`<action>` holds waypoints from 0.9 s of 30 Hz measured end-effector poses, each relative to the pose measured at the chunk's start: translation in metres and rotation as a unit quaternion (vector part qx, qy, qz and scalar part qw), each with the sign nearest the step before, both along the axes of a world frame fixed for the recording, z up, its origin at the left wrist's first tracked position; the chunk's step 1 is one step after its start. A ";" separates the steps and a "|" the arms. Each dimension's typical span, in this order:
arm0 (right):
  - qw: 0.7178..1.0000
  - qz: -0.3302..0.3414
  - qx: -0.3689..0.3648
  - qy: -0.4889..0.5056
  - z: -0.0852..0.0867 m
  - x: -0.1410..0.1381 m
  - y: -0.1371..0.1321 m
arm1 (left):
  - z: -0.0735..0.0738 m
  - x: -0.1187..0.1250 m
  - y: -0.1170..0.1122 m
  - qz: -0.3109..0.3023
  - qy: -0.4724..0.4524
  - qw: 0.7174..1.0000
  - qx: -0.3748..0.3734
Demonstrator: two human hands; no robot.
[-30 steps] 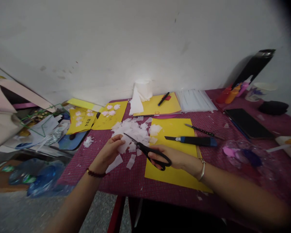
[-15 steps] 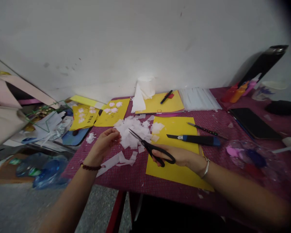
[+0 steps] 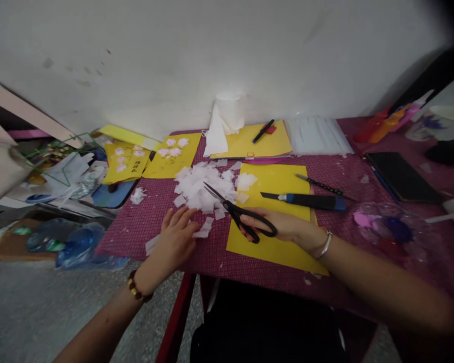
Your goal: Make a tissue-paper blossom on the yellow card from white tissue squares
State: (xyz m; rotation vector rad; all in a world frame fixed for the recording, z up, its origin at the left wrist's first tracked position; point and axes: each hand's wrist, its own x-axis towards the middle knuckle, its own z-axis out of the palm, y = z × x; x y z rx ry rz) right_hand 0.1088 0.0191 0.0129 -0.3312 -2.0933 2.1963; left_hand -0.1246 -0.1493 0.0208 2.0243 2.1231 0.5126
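Observation:
My right hand (image 3: 283, 228) grips black scissors (image 3: 242, 214), blades parted and pointing up-left toward a pile of white paper scraps (image 3: 202, 186). That hand rests over a yellow sheet (image 3: 283, 184) on the maroon cloth-covered table (image 3: 155, 222). My left hand (image 3: 176, 237) lies palm down on the cloth near the front-left edge, fingers stretched out. Its fingertips touch loose white paper strips (image 3: 203, 232), and part of a strip sits under the palm.
A blue-handled utility knife (image 3: 306, 200) and a thin pen (image 3: 320, 185) lie on the yellow sheet. Tissue roll (image 3: 227, 113), yellow flower cards (image 3: 170, 156), white strips (image 3: 318, 136), paint bottles (image 3: 382, 123), a dark tablet (image 3: 401, 176) and a plastic palette (image 3: 386, 227) crowd the back and right. Clutter fills the left.
My left hand has let go of the paper it held up, dropped toward the front edge and flattened on the strips. The scissors hand stayed in place. The view tilted down.

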 end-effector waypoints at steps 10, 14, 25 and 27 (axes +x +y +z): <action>0.994 0.073 0.082 -0.015 0.009 0.005 0.000 | 0.033 -0.028 0.023 0.199 -0.501 0.839 0.071; 0.991 0.098 0.091 -0.020 0.018 0.004 -0.003 | 0.047 -0.020 0.036 0.157 -0.547 0.817 0.092; 0.997 0.067 0.022 -0.009 0.011 -0.005 -0.007 | 0.043 0.003 0.050 0.136 -0.498 0.852 0.082; 0.998 0.062 0.024 -0.001 0.011 -0.005 -0.007 | 0.044 0.003 0.053 0.134 -0.498 0.853 0.077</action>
